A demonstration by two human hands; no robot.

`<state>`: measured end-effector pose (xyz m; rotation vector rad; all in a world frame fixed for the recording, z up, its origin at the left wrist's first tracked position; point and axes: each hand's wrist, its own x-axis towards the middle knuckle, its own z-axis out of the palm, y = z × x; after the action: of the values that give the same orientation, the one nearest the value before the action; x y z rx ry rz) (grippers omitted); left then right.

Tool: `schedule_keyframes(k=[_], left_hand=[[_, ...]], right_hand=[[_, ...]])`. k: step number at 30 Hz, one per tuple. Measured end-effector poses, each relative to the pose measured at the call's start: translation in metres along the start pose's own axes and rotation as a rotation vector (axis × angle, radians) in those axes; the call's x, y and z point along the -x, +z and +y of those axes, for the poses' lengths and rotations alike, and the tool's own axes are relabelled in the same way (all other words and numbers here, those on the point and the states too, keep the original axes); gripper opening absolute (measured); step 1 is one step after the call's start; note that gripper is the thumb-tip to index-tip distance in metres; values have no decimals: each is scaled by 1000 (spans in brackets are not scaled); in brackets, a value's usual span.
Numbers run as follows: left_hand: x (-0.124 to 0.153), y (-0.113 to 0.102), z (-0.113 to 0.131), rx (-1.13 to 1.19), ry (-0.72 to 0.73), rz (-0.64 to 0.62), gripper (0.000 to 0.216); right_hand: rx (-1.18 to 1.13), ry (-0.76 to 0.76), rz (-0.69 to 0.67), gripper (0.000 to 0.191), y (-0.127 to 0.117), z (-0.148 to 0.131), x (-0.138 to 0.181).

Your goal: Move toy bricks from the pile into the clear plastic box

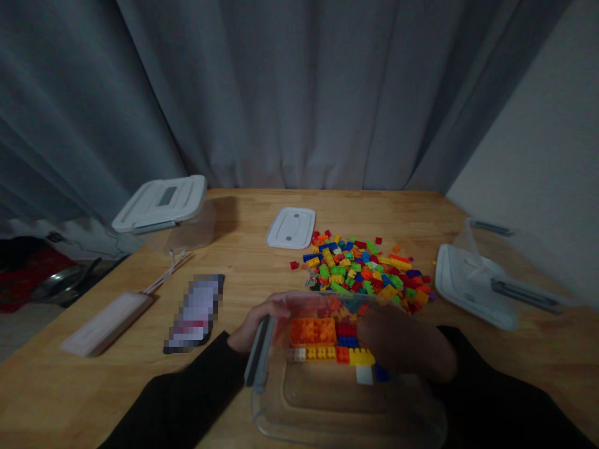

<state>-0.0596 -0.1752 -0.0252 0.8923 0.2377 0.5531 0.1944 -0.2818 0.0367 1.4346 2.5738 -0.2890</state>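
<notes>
A clear plastic container lies tilted on the wooden table in front of me. My left hand grips its left rim beside the grey latch, fingers wrapped over the edge. My right hand reaches into the container, fingers curled and dark; what they hold, if anything, I cannot make out. Inside the container lie a few bricks: an orange plate, red, blue, yellow and white ones. Just beyond the container spreads a pile of several colourful bricks.
A white lid lies behind the pile. A lidded clear box stands at the back left. Another white-lidded container sits at the right. A white flat case and a dark packet lie left. Grey curtains hang behind.
</notes>
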Motion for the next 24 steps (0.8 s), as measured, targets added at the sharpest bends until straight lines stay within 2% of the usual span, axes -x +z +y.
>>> schedule_keyframes(k=[2,4,7,9,12,14,17,19,24], left_hand=[[0,0,0,3,-3,1,62],[-1,1,0,-8,5,2,61],[-1,4,1,-26,16,9,60],[-1,5,2,-36,18,18,61],[-1,3,1,-55,5,13,63],[-1,1,0,-59,-14,2,65],[-2,-2,-2,-21,-10,-9,64],[-2,-3,-2,0,11,-12,62],[-3,0,-1,-26,6,-13,62]], right_hand=[[14,40,-81,27,-6,1,5],[-17,50,-77,28,-16,5,12],[-114,61,45,25,-34,14,23],[-214,91,139,31,-47,25,27],[-315,105,325,34,-61,48,28],[-366,173,446,35,-65,68,27],[-392,357,664,32,-63,103,21],[-374,403,743,32,-55,124,15],[-365,434,735,32,-27,163,-1]])
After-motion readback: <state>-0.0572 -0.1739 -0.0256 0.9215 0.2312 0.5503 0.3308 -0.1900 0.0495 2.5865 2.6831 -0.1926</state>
